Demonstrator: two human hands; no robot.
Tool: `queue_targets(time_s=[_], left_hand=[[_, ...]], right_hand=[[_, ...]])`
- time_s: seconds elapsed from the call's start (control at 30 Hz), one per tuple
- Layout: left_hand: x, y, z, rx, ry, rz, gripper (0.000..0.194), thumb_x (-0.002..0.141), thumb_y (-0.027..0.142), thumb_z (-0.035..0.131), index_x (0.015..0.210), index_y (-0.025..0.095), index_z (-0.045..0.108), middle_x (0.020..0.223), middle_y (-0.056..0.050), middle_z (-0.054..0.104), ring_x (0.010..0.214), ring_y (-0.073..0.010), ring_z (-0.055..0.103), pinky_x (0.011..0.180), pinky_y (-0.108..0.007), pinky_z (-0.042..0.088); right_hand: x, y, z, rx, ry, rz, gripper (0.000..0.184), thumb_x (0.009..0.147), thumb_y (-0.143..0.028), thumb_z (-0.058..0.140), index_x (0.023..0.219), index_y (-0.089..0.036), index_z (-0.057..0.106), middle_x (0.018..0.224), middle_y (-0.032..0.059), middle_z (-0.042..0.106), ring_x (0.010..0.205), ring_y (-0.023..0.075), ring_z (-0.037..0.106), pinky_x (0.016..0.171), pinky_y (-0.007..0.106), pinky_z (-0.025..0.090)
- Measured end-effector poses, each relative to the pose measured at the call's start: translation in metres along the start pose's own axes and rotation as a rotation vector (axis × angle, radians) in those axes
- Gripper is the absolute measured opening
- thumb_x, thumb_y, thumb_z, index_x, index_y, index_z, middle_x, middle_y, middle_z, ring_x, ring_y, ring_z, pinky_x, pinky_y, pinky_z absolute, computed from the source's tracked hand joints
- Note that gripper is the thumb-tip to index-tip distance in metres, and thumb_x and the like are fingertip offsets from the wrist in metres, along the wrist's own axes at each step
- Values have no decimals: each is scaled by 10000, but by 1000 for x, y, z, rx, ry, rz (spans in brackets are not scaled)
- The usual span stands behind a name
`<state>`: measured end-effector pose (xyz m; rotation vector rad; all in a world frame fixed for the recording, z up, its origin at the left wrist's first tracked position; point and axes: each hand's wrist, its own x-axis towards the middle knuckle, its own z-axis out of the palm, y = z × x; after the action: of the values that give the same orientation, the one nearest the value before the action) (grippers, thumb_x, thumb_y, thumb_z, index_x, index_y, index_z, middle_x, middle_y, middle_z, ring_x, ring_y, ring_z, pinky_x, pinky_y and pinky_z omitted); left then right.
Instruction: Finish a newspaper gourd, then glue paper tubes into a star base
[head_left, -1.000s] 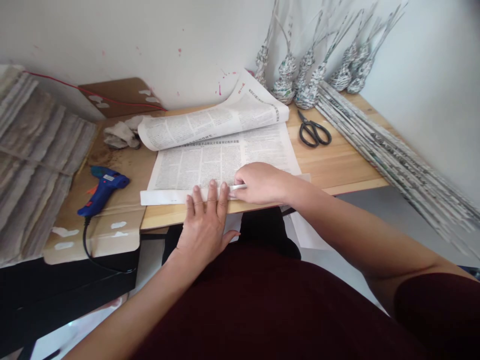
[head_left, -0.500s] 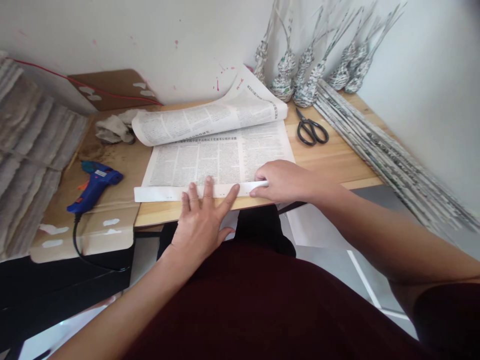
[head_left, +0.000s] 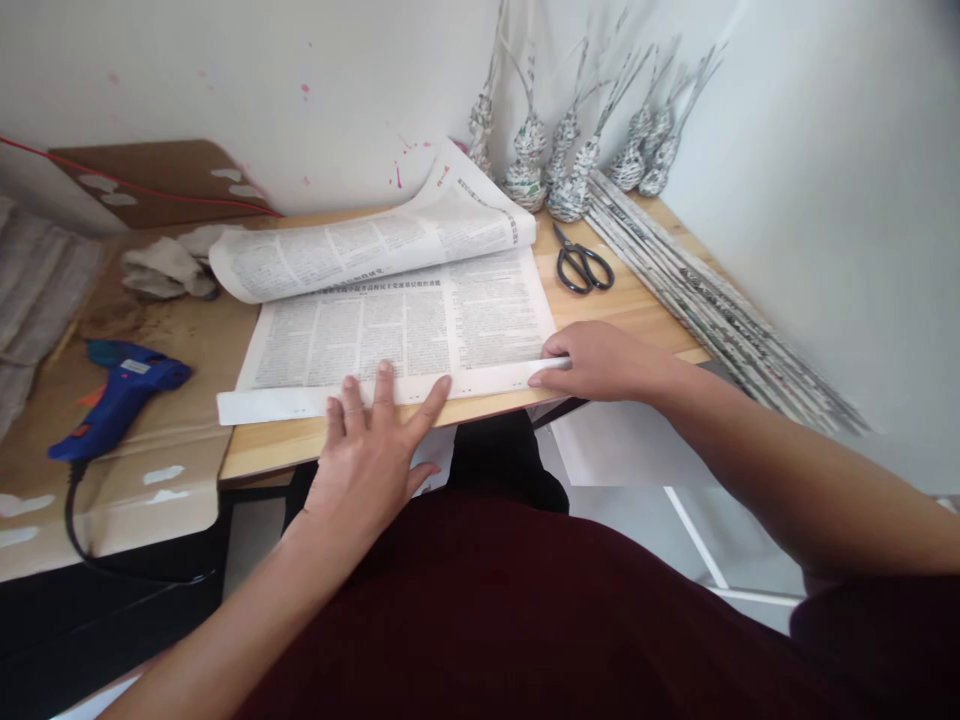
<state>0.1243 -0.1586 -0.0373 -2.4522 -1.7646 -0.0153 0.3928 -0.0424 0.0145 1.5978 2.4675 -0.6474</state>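
An open newspaper (head_left: 397, 325) lies on the wooden table (head_left: 637, 305), its far page curled over. Along its near edge runs a folded white strip (head_left: 262, 405). My left hand (head_left: 367, 450) lies flat on this strip with the fingers spread, holding nothing. My right hand (head_left: 600, 360) rests at the strip's right end, fingers closed round a thin pale object that I cannot make out, its tip pointing along the fold.
Black scissors (head_left: 581, 265) lie behind my right hand. Rolled newspaper sticks (head_left: 697, 290) run along the right wall, and woven paper figures (head_left: 562, 180) stand at the back. A blue glue gun (head_left: 120, 385) and a crumpled cloth (head_left: 165, 270) lie on brown cardboard at the left.
My right hand has slid to the right along the fold, from the strip's middle to its right end. My left hand has stayed pressed on the strip. The view has turned rightward.
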Motion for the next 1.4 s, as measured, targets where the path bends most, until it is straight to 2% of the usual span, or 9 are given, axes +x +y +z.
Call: queue_targets(time_s=[0.17, 0.33, 0.5, 0.63, 0.77, 0.97, 1.2, 1.4], left_hand=[[1, -3, 4, -14, 18, 16, 1011, 782, 401, 773, 1579, 391, 152, 1667, -169, 75, 1426, -585, 184, 1046, -744, 342], [1, -2, 4, 10, 23, 17, 1001, 796, 419, 756, 1579, 401, 132, 1666, -173, 85, 1427, -584, 185, 1039, -739, 354], [1, -1, 1, 39, 5, 21, 998, 797, 418, 759, 1578, 402, 137, 1660, -190, 105, 1417, -577, 230, 1039, -730, 360], [1, -1, 1, 48, -11, 14, 1000, 794, 408, 767, 1576, 401, 145, 1658, -191, 119, 1418, -571, 234, 1055, -723, 349], [0, -1, 4, 37, 26, 20, 995, 794, 390, 768, 1576, 398, 153, 1657, -198, 116, 1413, -590, 221, 1038, -733, 358], [0, -3, 8, 18, 67, 30, 983, 796, 356, 770, 1573, 405, 169, 1661, -187, 103, 1412, -592, 220, 1029, -745, 357], [0, -4, 11, 38, 74, 28, 1007, 803, 350, 763, 1575, 419, 120, 1662, -180, 109, 1415, -579, 236, 1031, -733, 371], [0, -4, 12, 25, 80, 29, 1036, 777, 323, 791, 1576, 410, 138, 1659, -192, 110, 1408, -579, 252, 1032, -741, 364]], right_hand=[[-10, 8, 1, 14, 55, 55, 321, 801, -477, 611, 646, -197, 584, 609, 5, 587, 580, 143, 490, 555, 295, 278], [-20, 10, 6, 82, 127, 132, 379, 821, -464, 599, 586, -199, 466, 563, -15, 525, 553, 126, 452, 557, 292, 267], [-26, 12, 22, 114, 265, 140, 362, 861, -415, 541, 592, -201, 428, 589, -12, 522, 581, 131, 424, 564, 294, 245], [-28, 8, 39, 39, 419, 141, 338, 893, -345, 483, 603, -197, 395, 611, 3, 522, 628, 147, 385, 608, 307, 230], [-27, 5, 52, -19, 539, 176, 313, 906, -311, 463, 624, -190, 406, 648, 12, 538, 654, 153, 365, 670, 323, 231], [-25, 1, 65, -66, 669, 233, 323, 904, -347, 519, 630, -186, 461, 667, 20, 576, 742, 185, 427, 713, 335, 225], [-26, -7, 72, -238, 731, 259, 276, 936, -331, 502, 721, -182, 590, 773, 59, 630, 836, 227, 456, 692, 344, 196], [-25, -8, 70, -284, 705, 285, 242, 928, -315, 510, 748, -180, 600, 780, 64, 637, 858, 240, 464, 681, 343, 188]])
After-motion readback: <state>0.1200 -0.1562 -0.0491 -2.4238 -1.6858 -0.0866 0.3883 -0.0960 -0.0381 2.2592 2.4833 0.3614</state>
